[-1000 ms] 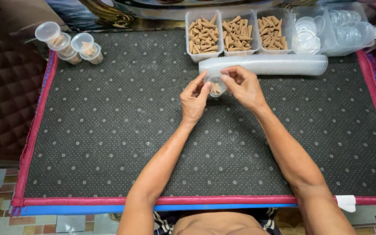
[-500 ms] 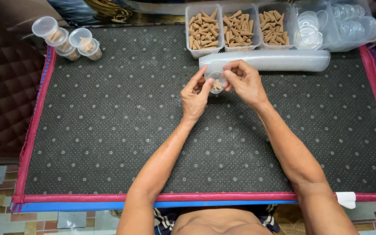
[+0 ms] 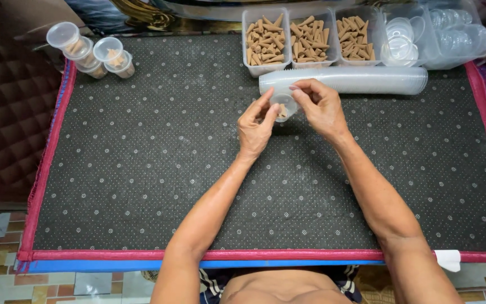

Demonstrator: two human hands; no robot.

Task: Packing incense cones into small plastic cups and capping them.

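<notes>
My left hand and my right hand both grip one small clear plastic cup with brown cone pieces inside, held just above the dark dotted mat. The right fingers press on the cup's top. Right behind the hands lies a long stack of clear cups on its side.
Three clear trays of brown cones stand at the mat's far edge, with tubs of clear lids to their right. Several filled, lidded cups sit at the far left corner. A red border edges the mat.
The hands and the cup have shifted slightly; the right fingers have moved over the cup's top. Nothing else has moved.
</notes>
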